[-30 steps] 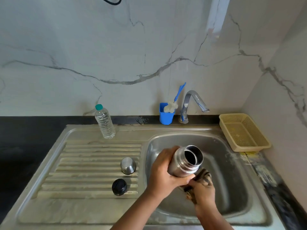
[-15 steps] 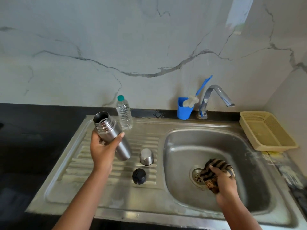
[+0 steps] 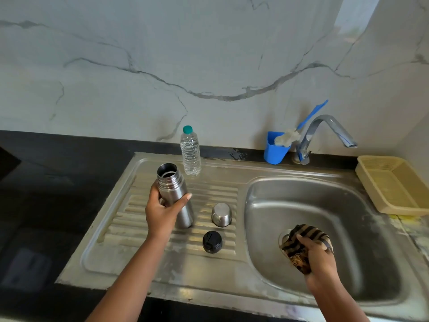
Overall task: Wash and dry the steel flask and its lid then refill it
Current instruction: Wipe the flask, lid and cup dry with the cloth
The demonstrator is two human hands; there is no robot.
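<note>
Two hands are working over a steel sink unit. The left hand (image 3: 162, 211) is wrapping its fingers and thumb around the steel flask (image 3: 175, 196), which is standing upright, or very nearly so, with its base at the ridged drainboard (image 3: 139, 228) and its open mouth facing up. Just right of the flask, a small steel cup lid (image 3: 221, 214) is sitting upside down on the ridges, and in front of that a black stopper (image 3: 212, 241) is lying apart from both. Behind the flask, a clear water bottle (image 3: 190, 151) with a green cap is standing at the back edge of the drainboard. The right hand (image 3: 319, 256) is closing on a striped brown cloth (image 3: 299, 242), pressing it down over the drain inside the sink basin (image 3: 348, 217). Farther back, a blue holder (image 3: 275, 151) is carrying a blue-handled brush (image 3: 301, 126) beside the chrome tap (image 3: 325, 133). A yellow plastic basket (image 3: 394, 184) is resting on the counter to the right of the basin.
</note>
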